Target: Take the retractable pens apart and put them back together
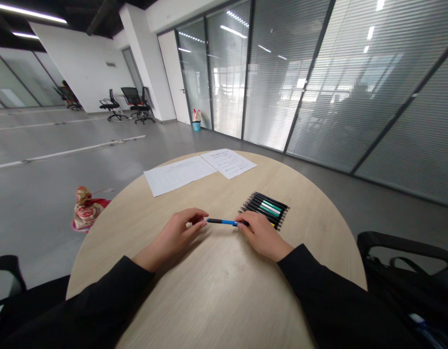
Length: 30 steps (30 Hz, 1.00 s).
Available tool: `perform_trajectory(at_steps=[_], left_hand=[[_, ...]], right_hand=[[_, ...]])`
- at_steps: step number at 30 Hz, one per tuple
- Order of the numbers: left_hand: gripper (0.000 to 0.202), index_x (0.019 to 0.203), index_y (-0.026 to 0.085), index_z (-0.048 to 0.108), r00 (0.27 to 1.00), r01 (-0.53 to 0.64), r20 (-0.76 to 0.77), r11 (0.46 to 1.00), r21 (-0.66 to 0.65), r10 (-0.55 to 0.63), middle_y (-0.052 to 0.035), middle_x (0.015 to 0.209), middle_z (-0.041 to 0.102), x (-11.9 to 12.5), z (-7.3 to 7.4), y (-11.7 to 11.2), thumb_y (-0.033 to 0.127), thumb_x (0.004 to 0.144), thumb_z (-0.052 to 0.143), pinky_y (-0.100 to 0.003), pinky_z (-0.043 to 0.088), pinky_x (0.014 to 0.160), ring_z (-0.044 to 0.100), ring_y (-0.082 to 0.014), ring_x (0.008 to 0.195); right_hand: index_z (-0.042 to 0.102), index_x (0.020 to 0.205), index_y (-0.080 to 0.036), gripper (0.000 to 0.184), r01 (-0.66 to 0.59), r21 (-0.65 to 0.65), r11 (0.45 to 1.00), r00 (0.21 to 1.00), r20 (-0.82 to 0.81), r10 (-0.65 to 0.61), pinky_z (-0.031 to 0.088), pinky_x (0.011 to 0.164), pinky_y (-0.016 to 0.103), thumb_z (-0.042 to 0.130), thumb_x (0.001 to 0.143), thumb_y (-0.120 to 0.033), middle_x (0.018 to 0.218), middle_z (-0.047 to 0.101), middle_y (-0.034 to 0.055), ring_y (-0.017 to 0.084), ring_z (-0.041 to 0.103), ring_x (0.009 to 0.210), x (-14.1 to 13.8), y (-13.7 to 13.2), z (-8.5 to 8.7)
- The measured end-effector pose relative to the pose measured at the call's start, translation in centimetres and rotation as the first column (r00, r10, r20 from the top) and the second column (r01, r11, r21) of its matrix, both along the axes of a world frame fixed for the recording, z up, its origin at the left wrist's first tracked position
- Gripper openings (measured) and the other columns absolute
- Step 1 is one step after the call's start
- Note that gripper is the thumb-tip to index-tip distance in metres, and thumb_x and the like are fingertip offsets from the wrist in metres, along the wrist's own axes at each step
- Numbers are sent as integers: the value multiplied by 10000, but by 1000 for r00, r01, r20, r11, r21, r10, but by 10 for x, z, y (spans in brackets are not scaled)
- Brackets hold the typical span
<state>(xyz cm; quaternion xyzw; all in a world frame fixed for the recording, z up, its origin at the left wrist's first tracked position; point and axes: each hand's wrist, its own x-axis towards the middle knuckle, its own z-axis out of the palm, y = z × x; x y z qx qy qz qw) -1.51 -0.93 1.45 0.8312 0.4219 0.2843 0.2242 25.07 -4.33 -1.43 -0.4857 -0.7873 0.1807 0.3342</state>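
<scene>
A blue pen (221,222) with a black grip lies level between my two hands, over the middle of the table. My left hand (183,228) pinches its black end between thumb and fingertips. At the other end, my right hand (262,232) closes its thumb and fingers on the blue part. Just beyond my right hand is a row of pens (265,206), laid side by side, mostly black with green, white and yellow parts. My right hand hides the near left part of that row.
The round wooden table (216,291) holds a blank-looking printed sheet (178,174) and another printed sheet (229,162) at its far side. A black chair (405,247) stands close on the right. A red and beige bag (87,208) lies beyond the left edge.
</scene>
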Motion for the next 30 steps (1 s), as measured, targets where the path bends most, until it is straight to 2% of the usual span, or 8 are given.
perform_trajectory(at_steps=[4, 11, 17, 30], left_hand=[[267, 1148, 191, 647, 999, -27, 40, 1000, 15, 27, -71, 967, 701, 1, -2, -2, 359, 954, 572, -341, 547, 739, 648, -201, 836], [182, 980, 191, 617, 995, -97, 11, 994, 48, 97, -42, 890, 656, -4, 1, 2, 335, 969, 507, -317, 494, 699, 585, -188, 787], [165, 894, 187, 602, 998, -49, 28, 999, 17, 48, -29, 852, 644, -2, 2, 2, 290, 964, 493, -290, 461, 667, 561, -167, 743], [211, 916, 182, 644, 998, -11, 66, 999, -52, 14, -36, 840, 653, 2, 1, 0, 340, 961, 510, -297, 465, 669, 572, -177, 744]], right_hand=[[693, 960, -176, 138, 6, 10, 1000, 1000, -10, -6, 465, 831, 322, 587, 941, -90, 948, 708, 59, 206, 639, 906, 1, 0, 0], [693, 954, -180, 132, 34, 22, 999, 999, -19, -34, 473, 856, 341, 588, 942, -102, 994, 716, 72, 213, 643, 925, 2, 1, -2], [694, 952, -179, 131, 20, 23, 1000, 1000, -22, -20, 472, 840, 334, 588, 944, -102, 980, 712, 68, 211, 642, 919, 3, 2, -3], [688, 952, -175, 129, -1, 19, 1000, 1000, -20, 1, 455, 819, 311, 598, 940, -84, 942, 704, 53, 199, 638, 892, 1, 0, -1]])
